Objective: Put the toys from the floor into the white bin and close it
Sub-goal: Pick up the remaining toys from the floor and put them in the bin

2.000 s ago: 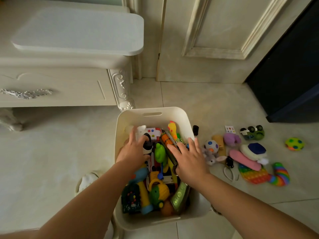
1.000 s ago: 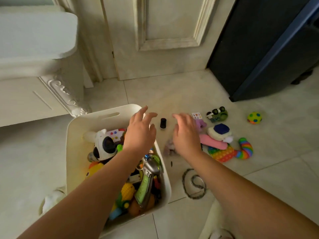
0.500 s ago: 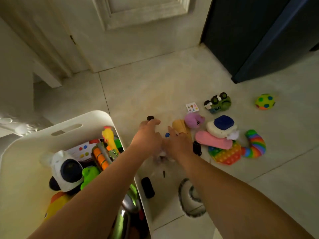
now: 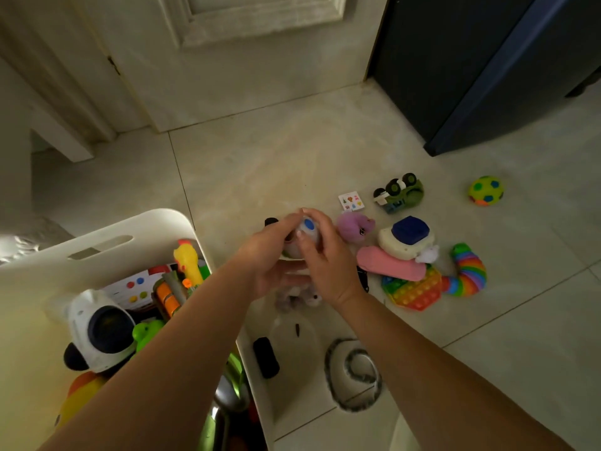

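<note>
The left hand (image 4: 267, 255) and right hand (image 4: 328, 262) cup a spotted white ball (image 4: 307, 226) between curled fingers, above the floor beside the white bin (image 4: 107, 234). It looks light, hard and smooth, so gripping opposite sides seems safest.

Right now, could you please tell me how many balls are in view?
2: a white dotted ball held between left hand and right hand, and a green spotted ball on the floor, far right. Others may be hidden in the white bin.
</note>
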